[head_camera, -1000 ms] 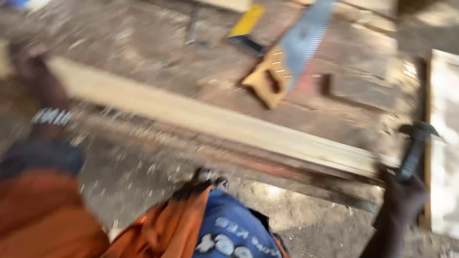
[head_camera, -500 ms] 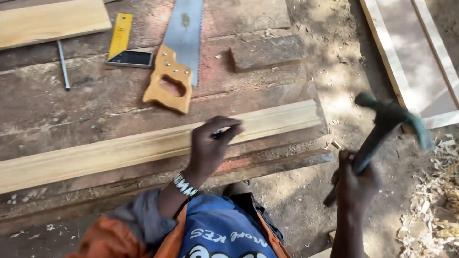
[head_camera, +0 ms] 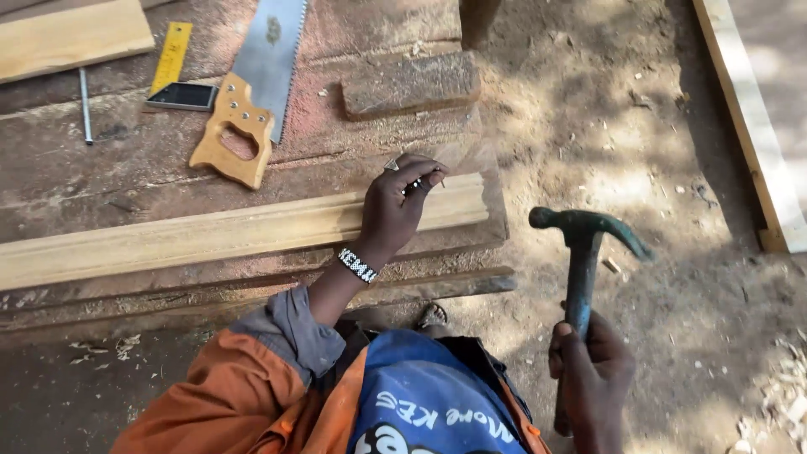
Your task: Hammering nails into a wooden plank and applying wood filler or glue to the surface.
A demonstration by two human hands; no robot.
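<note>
Hammer up in one hand, nail pinched over the plank with the other.

Your left hand (head_camera: 393,210) rests on the long pale plank (head_camera: 210,235), fingers pinched on what looks like a small nail (head_camera: 414,183) near the plank's right end. Your right hand (head_camera: 593,370) is off the bench (head_camera: 76,176), right of the plank, fingers clenched round the hammer (head_camera: 582,252), head up. Beyond the plank lie a wooden-handled handsaw (head_camera: 252,92), a yellow square (head_camera: 172,71) and a wood block (head_camera: 410,84).

A handsaw (head_camera: 252,92) lies behind the plank (head_camera: 210,235), a block (head_camera: 410,82) to its right
</note>
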